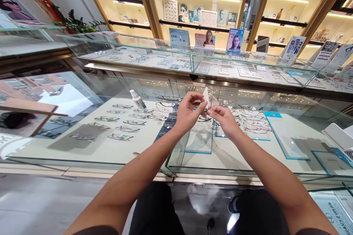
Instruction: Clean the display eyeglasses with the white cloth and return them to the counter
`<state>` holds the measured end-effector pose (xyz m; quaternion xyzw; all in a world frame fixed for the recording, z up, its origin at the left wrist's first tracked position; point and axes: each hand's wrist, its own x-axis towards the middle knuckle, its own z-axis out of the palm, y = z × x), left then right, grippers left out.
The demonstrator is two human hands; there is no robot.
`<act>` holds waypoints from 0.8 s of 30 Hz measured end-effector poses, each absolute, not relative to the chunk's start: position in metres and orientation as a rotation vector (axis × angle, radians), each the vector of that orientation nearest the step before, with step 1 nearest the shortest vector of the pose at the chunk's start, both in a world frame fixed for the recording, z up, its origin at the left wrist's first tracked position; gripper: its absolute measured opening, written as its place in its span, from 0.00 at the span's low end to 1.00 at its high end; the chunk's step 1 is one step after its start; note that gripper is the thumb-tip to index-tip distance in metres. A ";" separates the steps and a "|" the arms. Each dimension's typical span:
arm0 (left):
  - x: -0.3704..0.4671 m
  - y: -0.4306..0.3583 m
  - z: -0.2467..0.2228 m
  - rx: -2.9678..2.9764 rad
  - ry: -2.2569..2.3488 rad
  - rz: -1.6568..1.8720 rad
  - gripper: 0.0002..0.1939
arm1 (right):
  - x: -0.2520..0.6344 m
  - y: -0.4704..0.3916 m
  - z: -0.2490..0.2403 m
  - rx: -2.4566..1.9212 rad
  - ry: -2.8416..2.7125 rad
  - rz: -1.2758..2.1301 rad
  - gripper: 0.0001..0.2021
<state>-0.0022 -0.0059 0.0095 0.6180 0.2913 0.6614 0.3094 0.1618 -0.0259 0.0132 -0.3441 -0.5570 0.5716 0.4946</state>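
A pale cloth [206,96] is held up between my two hands, over the glass counter. My left hand [190,109] is closed on it, thumb and fingers pinching its left side. From the right, my right hand [223,116] pinches its lower edge. The cloth appears to be folded round something thin, perhaps part of a pair of glasses, but the fingers and folds hide it. On the counter top to the left of my hands stands a white spray bottle [138,100].
Rows of eyeglasses [128,129] lie inside the glass display counter [154,159] below my hands. A second glass case [176,57] runs behind it, with small advertising cards [235,41] on top. A white box-like object [338,136] is at the right. Lit shelves line the wall.
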 end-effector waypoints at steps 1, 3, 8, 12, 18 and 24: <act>-0.003 -0.003 0.008 1.561 0.756 1.736 0.24 | 0.162 -0.026 0.013 -0.832 -1.359 1.388 0.23; -0.005 0.002 0.007 1.444 0.744 1.673 0.31 | 0.163 -0.025 0.012 -0.817 -1.384 1.389 0.24; -0.011 0.004 0.014 1.408 0.821 1.313 0.29 | 0.166 -0.023 0.011 -0.804 -1.442 1.348 0.24; -0.010 0.000 0.019 1.404 0.752 1.255 0.25 | 0.168 -0.023 0.012 -0.803 -1.443 1.364 0.23; -0.009 0.002 0.014 1.209 0.652 1.223 0.27 | 0.166 -0.025 0.017 -0.831 -1.434 1.403 0.20; -0.012 0.005 0.013 1.174 0.611 1.193 0.29 | 0.164 -0.025 0.015 -0.831 -1.416 1.443 0.19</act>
